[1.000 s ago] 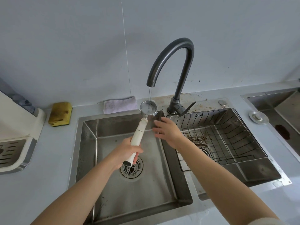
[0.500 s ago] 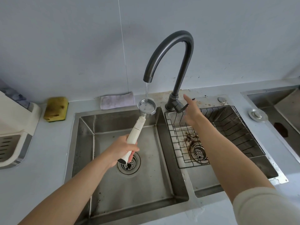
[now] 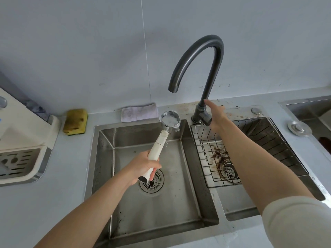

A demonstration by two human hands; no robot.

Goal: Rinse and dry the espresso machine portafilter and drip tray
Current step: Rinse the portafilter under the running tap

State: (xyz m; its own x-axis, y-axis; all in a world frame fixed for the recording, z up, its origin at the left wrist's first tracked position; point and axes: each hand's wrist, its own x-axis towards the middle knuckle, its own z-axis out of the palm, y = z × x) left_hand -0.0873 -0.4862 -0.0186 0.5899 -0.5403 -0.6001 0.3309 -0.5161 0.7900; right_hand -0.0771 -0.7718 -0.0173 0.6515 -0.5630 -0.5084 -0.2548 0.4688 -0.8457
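At the far left of the counter sits the drip tray (image 3: 17,162), well apart from both your hands. Over the left sink basin (image 3: 193,203) your left hand (image 3: 143,166) is wrapped tight around the portafilter (image 3: 162,142) handle, its water-filled basket up under the faucet (image 3: 200,68) spout. Your right hand (image 3: 215,115) rests loosely open against the faucet lever (image 3: 206,118), beside the wire rack (image 3: 259,149).

Soft, even daylight with faint shadows; dull glare on the steel sink (image 3: 186,133). Wide-angle bending curves the edges, and fine detail looks slightly smeared.
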